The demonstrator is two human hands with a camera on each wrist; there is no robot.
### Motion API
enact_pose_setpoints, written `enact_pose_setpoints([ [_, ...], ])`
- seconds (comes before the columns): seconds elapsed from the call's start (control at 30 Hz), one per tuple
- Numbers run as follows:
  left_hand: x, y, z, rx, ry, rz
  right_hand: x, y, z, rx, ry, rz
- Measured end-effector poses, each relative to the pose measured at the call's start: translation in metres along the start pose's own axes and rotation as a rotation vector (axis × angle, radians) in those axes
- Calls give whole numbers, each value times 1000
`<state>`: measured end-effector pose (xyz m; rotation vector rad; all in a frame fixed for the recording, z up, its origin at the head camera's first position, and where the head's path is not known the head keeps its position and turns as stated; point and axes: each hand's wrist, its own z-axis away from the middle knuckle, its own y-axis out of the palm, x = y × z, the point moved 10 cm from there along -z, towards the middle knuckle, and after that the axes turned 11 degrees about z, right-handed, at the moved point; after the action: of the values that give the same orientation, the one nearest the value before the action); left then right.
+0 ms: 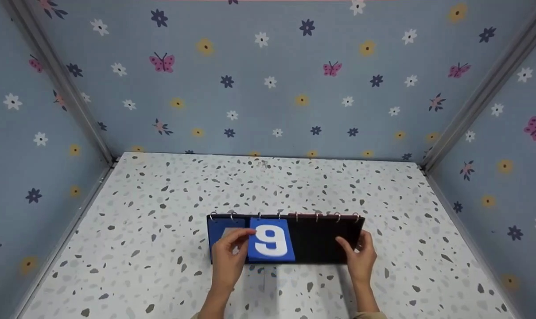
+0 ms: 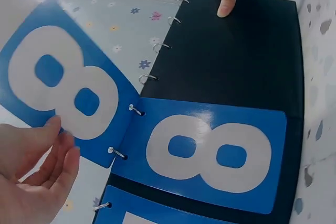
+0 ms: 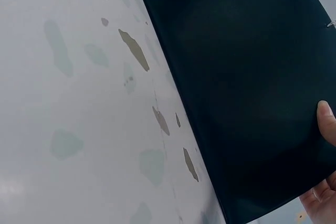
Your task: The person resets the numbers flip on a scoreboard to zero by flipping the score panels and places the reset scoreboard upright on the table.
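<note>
A black flip scoreboard (image 1: pixel 316 243) with metal rings along its far edge stands low on the table. My left hand (image 1: pixel 228 261) pinches the left edge of a blue number card (image 1: pixel 272 241), which reads 9 from above. In the left wrist view this lifted card (image 2: pixel 68 74) shows a white 8 on its underside, and another card with an 8 (image 2: pixel 210 153) lies against the board. A further blue card (image 1: pixel 223 224) at the left is partly behind the left hand. My right hand (image 1: pixel 362 257) grips the board's right end, thumb in front and fingers behind.
The speckled white table (image 1: pixel 161 266) extends around the scoreboard. A flowered light-blue panel (image 1: pixel 268 62) rises behind it, with similar panels on both sides. Grey metal posts (image 1: pixel 68 84) stand at the corners. Several rings (image 1: pixel 337 217) on the right half carry no cards.
</note>
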<state>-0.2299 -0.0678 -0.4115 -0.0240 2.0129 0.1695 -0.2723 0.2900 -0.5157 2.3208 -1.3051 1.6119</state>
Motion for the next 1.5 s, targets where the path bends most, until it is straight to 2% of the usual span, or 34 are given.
enact_pose_setpoints([
  [0.13, -16, -4, -14, -52, 186, -74, -9, 3, 0, 1, -2, 4],
  [0.23, -25, -4, -26, -71, 295, -113, -9, 4, -1, 4, -5, 18],
  [0.3, -27, -3, -34, -78, 339, -131, -5, 3, -1, 10, -4, 9],
  [0.37, -28, -3, -42, -84, 352, -144, 2, 0, 0, 9, 2, 6],
  [0.57, -21, 1, -64, -64, 329, -178, 22, -8, -1, 13, 38, -17],
  [0.77, -14, 5, -83, -61, 341, -221, 21, -7, -2, -1, -26, -26],
  [0.87, -4, 5, -91, -63, 305, -248, 21, -7, -2, -5, -43, -22],
  [1.2, 28, 7, -106, -48, 133, -412, 25, -7, -3, 42, 18, 2],
  [1.37, 37, 7, -107, -34, 37, -468, -8, 5, -4, -18, -89, 33],
  [1.43, 38, 6, -106, -31, 32, -488, -21, 10, -4, -34, -123, 33],
  [1.5, 36, 6, -105, -33, 44, -497, -18, 8, -4, -17, -95, 7],
])
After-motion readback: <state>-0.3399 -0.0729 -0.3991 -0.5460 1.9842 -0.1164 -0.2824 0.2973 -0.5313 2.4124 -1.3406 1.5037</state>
